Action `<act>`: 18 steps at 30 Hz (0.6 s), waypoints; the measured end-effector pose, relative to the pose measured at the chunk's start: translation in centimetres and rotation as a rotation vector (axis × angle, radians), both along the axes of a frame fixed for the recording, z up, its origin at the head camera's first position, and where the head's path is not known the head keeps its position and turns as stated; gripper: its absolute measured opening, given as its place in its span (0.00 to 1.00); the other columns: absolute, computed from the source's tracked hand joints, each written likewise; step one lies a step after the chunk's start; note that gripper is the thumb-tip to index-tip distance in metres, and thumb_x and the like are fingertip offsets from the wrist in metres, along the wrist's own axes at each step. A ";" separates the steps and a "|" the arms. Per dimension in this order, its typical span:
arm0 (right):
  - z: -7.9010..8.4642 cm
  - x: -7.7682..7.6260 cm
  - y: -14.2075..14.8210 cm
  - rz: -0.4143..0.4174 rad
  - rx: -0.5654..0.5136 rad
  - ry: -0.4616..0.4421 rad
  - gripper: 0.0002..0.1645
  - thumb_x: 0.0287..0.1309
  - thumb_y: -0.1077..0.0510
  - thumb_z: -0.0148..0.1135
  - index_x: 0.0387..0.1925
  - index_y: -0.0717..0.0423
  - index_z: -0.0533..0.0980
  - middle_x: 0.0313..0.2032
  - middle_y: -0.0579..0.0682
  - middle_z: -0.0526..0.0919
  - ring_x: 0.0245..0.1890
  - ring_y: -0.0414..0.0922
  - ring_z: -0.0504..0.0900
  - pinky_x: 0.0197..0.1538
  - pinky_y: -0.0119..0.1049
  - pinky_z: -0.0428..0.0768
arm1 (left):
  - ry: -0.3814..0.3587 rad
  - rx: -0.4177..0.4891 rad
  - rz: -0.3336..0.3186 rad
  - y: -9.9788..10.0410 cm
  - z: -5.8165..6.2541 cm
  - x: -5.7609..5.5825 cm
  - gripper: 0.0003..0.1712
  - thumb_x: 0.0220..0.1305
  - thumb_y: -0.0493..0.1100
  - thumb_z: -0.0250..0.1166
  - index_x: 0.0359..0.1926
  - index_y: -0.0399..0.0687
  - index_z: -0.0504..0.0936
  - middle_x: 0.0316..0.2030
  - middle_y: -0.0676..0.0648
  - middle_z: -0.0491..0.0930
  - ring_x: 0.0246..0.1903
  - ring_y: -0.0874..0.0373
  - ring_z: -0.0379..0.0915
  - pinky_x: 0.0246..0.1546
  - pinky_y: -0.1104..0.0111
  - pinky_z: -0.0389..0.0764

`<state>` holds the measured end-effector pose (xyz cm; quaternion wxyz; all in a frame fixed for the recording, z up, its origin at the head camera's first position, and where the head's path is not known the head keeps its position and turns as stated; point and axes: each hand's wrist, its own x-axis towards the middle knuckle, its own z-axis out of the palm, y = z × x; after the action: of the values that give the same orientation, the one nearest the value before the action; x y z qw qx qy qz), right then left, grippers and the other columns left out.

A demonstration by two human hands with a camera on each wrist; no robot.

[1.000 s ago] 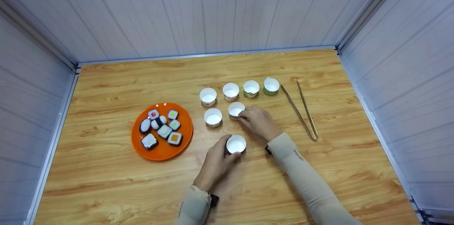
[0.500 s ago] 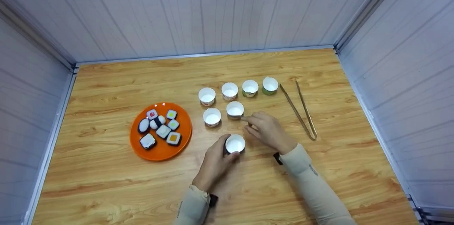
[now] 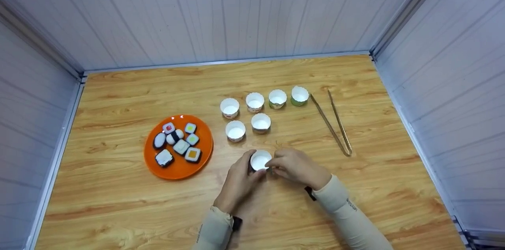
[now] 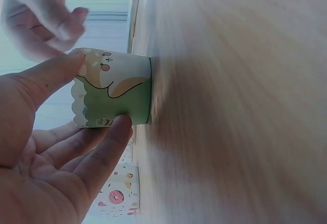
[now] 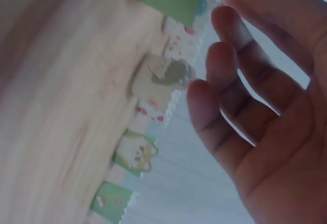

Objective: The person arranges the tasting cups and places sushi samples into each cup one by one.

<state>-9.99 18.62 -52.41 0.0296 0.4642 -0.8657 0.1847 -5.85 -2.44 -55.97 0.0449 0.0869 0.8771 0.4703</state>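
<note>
In the head view my left hand (image 3: 240, 177) grips a paper baking cup (image 3: 260, 160) near the middle of the table. The left wrist view shows this green cup (image 4: 120, 83) upright, its base close on the wood, with a cartoon animal printed on its side. My left thumb (image 4: 53, 78) and fingers press its sides from opposite directions. My right hand (image 3: 298, 167) is at the cup's right rim, fingers loosely bent. In the right wrist view its fingertips (image 5: 225, 19) are by the green cup's scalloped edge, the other fingers curving free.
Behind the hands stand several white-lined paper cups, two in a nearer row (image 3: 235, 131) and the rest in a far row (image 3: 255, 102). An orange plate (image 3: 179, 171) with several sushi pieces (image 3: 181, 146) lies left. Metal tongs (image 3: 331, 124) lie spread at the right. Panels wall the table.
My right hand has let go of a cup in the nearer row, drawn back toward me, and come to the rim of the cup in my left hand. The left hand keeps its grip.
</note>
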 end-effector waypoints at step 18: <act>-1.3 0.4 -1.4 -0.029 0.034 0.139 0.03 0.59 0.55 0.71 0.30 0.46 0.85 0.28 0.44 0.77 0.28 0.44 0.75 0.31 0.37 0.74 | 0.044 0.026 -0.063 -0.5 -0.5 0.1 0.42 0.59 0.40 0.75 0.70 0.35 0.66 0.63 0.38 0.72 0.63 0.48 0.68 0.62 0.56 0.70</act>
<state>-9.61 17.27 -53.75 0.0845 0.4639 -0.8712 0.1370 -5.77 -2.90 -56.44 0.0393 0.1256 0.8685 0.4779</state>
